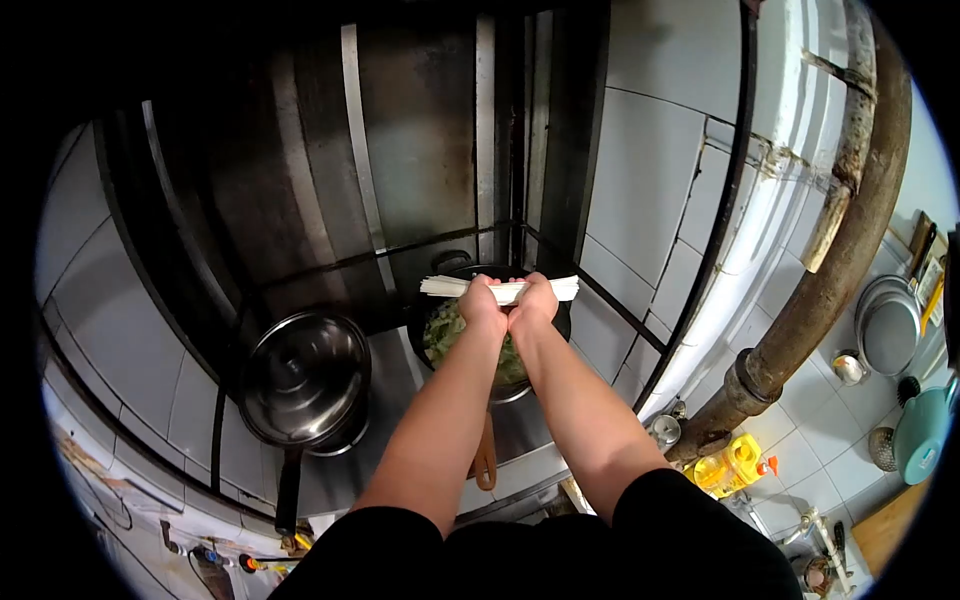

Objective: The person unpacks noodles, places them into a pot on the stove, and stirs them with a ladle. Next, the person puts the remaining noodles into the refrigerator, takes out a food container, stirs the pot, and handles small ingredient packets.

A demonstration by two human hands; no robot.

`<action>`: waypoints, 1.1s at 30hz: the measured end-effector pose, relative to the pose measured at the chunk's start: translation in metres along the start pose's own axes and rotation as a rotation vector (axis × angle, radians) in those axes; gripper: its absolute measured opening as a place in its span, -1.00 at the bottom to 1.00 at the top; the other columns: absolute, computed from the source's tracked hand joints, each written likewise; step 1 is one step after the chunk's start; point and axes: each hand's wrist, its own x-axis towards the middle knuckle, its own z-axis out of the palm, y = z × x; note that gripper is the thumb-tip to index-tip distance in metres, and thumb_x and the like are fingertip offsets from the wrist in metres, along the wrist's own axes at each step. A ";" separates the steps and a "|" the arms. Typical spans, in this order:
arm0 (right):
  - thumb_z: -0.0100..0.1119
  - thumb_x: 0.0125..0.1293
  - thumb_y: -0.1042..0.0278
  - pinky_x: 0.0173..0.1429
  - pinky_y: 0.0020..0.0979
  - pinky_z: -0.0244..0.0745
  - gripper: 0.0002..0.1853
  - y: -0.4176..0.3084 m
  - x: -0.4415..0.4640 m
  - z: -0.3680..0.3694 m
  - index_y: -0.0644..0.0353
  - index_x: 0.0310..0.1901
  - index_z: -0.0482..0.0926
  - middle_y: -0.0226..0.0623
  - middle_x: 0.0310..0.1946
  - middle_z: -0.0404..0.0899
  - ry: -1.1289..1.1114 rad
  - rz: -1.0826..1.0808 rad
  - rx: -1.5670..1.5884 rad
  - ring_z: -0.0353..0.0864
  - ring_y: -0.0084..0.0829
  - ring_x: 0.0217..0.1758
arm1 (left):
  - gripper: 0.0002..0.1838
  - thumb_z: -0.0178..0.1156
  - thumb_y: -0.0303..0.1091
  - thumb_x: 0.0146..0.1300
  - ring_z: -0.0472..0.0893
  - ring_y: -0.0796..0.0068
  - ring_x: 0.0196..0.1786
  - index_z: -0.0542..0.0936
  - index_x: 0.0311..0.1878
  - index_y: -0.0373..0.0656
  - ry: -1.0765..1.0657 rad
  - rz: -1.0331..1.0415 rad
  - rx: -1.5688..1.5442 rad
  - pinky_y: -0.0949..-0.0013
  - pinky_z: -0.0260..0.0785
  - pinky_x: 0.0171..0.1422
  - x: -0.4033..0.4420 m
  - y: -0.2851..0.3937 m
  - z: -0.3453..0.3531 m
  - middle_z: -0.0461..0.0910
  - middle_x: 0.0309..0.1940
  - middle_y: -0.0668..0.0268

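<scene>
1. I see both forearms reach in from 6 o'clock, elbows apart, converging on the wok [564,325]: the left angles toward 1 o'clock, the right toward 11.
2. My left hand [481,300] and right hand [537,300] sit side by side, each curled closed around one bundle of dried noodles [509,293]; some fingers are hidden from me.
3. The bundle's long axis runs from 9 to 3 o'clock, nearly level, crosswise to the arms, one end sticking out past each hand.
4. I have it over the wok's 12 o'clock half, above chopped cabbage [440,335]; the wok's wooden handle [486,452] points to 6.
5. A steel pan [290,395] stands at 8 o'clock from the wok.
</scene>
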 end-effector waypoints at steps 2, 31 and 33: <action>0.00 0.11 0.57 -0.28 -0.10 0.53 -0.87 0.008 0.013 0.007 0.33 -0.28 0.34 -0.14 -0.46 0.43 0.027 -0.042 -0.001 0.53 -0.21 -0.43 | -0.79 0.05 -0.56 0.07 0.57 0.05 -0.21 0.40 -0.18 -0.34 -0.025 -0.023 0.003 -0.10 0.52 -0.06 0.044 -0.007 -0.003 0.46 -0.25 0.10; 0.03 -0.05 0.58 -0.14 0.01 0.54 -0.75 0.034 0.078 0.001 0.37 -0.25 0.43 -0.15 -0.39 0.46 0.117 -0.046 -0.046 0.55 -0.11 -0.36 | -0.54 0.02 -0.51 0.11 0.63 -0.02 -0.19 0.33 0.14 -0.30 0.000 -0.068 0.128 -0.09 0.53 -0.10 0.078 -0.015 -0.017 0.54 -0.21 0.05; -0.01 -0.05 0.56 -0.09 0.14 0.50 -0.76 0.035 0.090 -0.003 0.28 -0.26 0.36 -0.13 -0.38 0.41 0.076 -0.034 -0.054 0.53 -0.03 -0.30 | -0.55 0.01 -0.49 0.13 0.63 -0.03 -0.16 0.34 0.14 -0.29 -0.051 -0.092 0.146 -0.11 0.51 -0.08 0.087 -0.019 -0.021 0.55 -0.19 0.05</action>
